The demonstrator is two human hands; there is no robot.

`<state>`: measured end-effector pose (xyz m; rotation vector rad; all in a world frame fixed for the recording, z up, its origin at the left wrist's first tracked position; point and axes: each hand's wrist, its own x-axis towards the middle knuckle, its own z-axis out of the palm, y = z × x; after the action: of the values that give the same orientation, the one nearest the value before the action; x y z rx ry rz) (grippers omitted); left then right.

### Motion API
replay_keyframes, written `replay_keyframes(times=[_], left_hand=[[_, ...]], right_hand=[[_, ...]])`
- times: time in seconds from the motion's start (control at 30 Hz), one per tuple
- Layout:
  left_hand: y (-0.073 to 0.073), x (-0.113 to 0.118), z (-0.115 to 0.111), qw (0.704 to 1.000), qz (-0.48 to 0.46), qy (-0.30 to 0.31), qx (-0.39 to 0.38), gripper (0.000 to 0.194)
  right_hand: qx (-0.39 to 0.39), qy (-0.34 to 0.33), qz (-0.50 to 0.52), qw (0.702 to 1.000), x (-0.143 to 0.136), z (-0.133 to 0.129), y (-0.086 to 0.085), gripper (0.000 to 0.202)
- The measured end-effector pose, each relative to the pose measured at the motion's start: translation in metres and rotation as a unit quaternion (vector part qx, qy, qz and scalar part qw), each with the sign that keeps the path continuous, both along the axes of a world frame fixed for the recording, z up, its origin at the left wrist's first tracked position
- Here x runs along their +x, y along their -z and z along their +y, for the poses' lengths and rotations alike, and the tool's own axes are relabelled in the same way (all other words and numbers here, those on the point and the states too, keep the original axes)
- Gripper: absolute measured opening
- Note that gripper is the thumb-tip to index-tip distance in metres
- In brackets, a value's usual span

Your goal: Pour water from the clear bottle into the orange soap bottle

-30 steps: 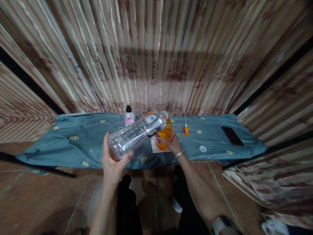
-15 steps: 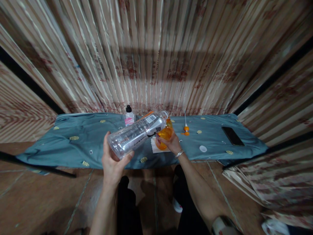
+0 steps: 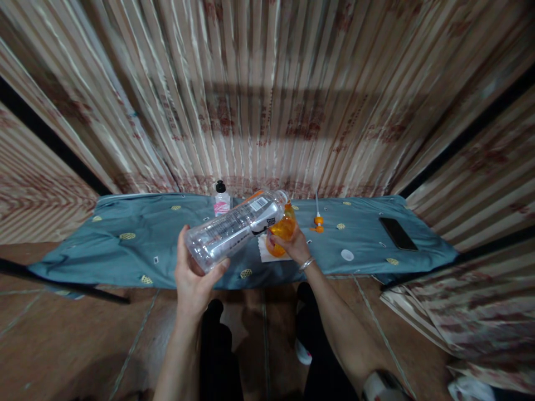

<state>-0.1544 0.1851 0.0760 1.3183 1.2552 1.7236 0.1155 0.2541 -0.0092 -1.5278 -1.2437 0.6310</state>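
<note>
My left hand (image 3: 195, 278) is wrapped round the base of a large clear plastic bottle (image 3: 229, 228), which is tilted with its neck to the upper right. The bottle's mouth is at the top of an orange translucent bottle (image 3: 283, 231); whether they touch I cannot tell. My right hand (image 3: 292, 243) grips the orange bottle from the right. Under the orange bottle lies a white napkin (image 3: 264, 254). An orange pump head with a tube (image 3: 319, 221) lies to the right of it. Behind the clear bottle stands a small bottle with a black cap (image 3: 222, 200).
A teal patterned cloth (image 3: 163, 250) covers the table. On its right side are a black phone (image 3: 397, 233) and a round white disc (image 3: 346, 255). Black poles (image 3: 54, 136) flank the table, and a striped curtain (image 3: 259, 111) hangs behind it.
</note>
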Motion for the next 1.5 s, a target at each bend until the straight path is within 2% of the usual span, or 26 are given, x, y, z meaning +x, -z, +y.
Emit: replay_keyframes(times=[0.6,0.8,1.1,1.23,1.5], left_hand=[[0.0048,-0.0011,0.0008,1.0,0.023,0.001,0.012,0.119],[0.0013,-0.0009,-0.0005,1.0,0.009,0.006,-0.003,0.122],[0.0039,-0.0011,0.0003,1.0,0.02,0.002,0.003,0.121],[0.0061,-0.0019,0.0006,1.0,0.022,0.0,0.009,0.119],[0.003,-0.0022,0.0002,1.0,0.019,0.009,0.008,0.119]], right_hand=[[0.011,-0.013,-0.008,1.0,0.0013,-0.0003,0.0018,0.061],[-0.004,-0.001,-0.01,1.0,0.002,0.0,0.0023,0.071],[-0.008,-0.005,-0.002,1.0,0.0008,-0.0003,-0.0003,0.066],[-0.009,0.004,0.0,1.0,0.0006,-0.0008,-0.0026,0.072],[-0.003,-0.002,0.006,1.0,0.0006,-0.0009,-0.0011,0.065]])
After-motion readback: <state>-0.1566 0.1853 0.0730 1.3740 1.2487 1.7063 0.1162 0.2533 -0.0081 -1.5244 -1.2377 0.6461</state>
